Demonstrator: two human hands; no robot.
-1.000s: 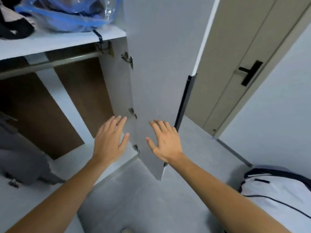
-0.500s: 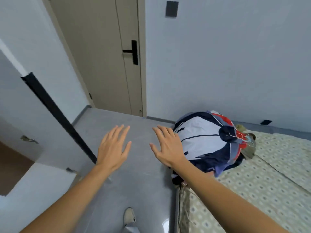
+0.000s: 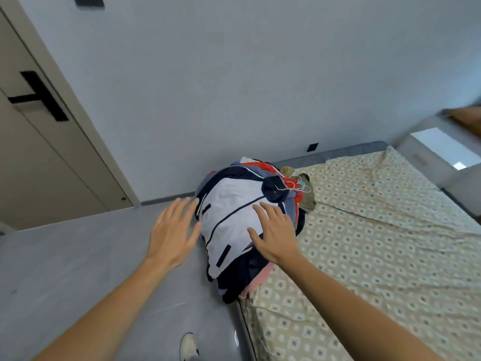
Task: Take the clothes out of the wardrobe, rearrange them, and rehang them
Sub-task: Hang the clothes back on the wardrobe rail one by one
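Both hands were held out flat with fingers straight and spread, grasping nothing: the left hand [image 3: 173, 235] over the grey floor [image 3: 65, 261], the right hand [image 3: 276, 235] in front of the pile of clothes [image 3: 234, 220] heaped on the patterned bed [image 3: 377, 243] corner, hangers [image 3: 299, 185] showing at its top.

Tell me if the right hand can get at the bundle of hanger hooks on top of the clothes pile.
Probably yes. The right hand is open over the white jacket, and the hanger hooks lie exposed just beyond its fingers, nothing covering them.
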